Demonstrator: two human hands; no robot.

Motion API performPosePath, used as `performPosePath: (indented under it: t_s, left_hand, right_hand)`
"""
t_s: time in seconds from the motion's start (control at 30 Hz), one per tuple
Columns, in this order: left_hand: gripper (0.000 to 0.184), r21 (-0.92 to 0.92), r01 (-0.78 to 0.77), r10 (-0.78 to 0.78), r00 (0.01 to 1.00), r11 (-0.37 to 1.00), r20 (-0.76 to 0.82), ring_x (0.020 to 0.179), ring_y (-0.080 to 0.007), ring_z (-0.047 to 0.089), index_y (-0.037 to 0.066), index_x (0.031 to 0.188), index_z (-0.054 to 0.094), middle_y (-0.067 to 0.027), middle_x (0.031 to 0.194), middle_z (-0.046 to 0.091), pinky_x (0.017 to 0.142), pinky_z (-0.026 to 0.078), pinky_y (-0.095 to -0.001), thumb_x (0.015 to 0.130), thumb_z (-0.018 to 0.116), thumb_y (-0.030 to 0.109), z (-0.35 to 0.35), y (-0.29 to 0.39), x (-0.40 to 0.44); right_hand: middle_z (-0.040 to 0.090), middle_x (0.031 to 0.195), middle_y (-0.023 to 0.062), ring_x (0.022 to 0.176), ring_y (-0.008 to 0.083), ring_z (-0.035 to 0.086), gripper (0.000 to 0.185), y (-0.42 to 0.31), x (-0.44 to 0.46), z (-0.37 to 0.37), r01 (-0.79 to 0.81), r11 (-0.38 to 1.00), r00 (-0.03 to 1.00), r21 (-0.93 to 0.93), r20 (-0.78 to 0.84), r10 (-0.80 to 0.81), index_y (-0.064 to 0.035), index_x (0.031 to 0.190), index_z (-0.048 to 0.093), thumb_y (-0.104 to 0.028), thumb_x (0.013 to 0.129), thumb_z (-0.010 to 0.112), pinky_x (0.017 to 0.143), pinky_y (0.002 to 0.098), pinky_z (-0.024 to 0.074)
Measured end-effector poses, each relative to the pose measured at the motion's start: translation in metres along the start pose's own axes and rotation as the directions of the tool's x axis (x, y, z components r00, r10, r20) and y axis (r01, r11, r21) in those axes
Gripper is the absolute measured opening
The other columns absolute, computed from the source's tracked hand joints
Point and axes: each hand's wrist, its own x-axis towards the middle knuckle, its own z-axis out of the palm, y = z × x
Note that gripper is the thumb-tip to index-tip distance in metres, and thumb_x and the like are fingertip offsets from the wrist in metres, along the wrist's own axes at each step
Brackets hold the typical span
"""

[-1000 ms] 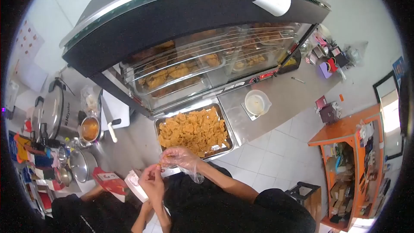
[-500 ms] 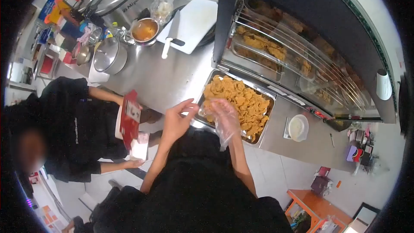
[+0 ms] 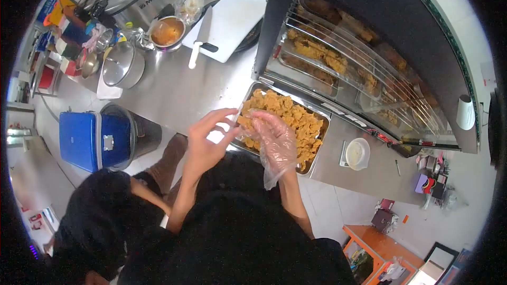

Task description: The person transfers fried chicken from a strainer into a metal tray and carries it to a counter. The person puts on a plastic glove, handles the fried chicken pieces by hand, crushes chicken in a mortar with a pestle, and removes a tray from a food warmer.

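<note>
Currently, gloved right hand (image 3: 273, 138) seems to pinch a fried piece (image 3: 245, 121) over the left side of the metal tray (image 3: 321, 145); bare left hand (image 3: 207, 140) alongside, thumb and forefinger parted, contact unclear. Step judged: handling one piece. Next move likely calls for light fingertips. Heaped fried pieces (image 3: 291, 113) fill tray; glass display cabinet (image 3: 364, 68) behind.

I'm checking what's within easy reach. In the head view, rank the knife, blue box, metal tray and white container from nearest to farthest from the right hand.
From the right hand:
1. Metal tray: directly behind it in this view.
2. White container: to its right.
3. Knife: ahead and left.
4. Blue box: far left.
</note>
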Motion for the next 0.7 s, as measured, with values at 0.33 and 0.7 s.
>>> performPosePath:
  t_s: [0.33,0.7]
  left_hand:
    - [0.018,0.178,-0.219,0.21,0.975,0.959,0.068,0.079,-0.0179,0.068,0.0,0.095,0.071,-0.0109,0.096,0.07,0.067,0.054,-0.0265,0.077,0.072,-0.003,-0.026,-0.016,0.013]
    - [0.036,-0.329,0.196,-0.23,0.971,0.924,-0.068,0.098,-0.0174,0.064,-0.003,0.111,0.063,-0.0167,0.115,0.063,0.077,0.054,-0.0254,0.077,0.071,-0.009,-0.067,-0.017,0.015]
  right_hand:
    - [0.061,0.114,0.0118,0.099,0.0193,0.063,0.025,0.009,0.016,0.019,-0.147,0.988,0.989,0.04,0.009,0.147,0.0018,0.115,0.061,-0.015,0.097,0.056,0.088,0.0309,0.0552]
    - [0.065,0.107,0.0109,0.099,0.0165,0.062,0.019,0.026,0.029,0.094,0.063,0.991,0.998,-0.116,0.0,-0.064,0.0027,0.109,0.063,-0.008,0.094,0.058,0.085,0.0288,0.0546]
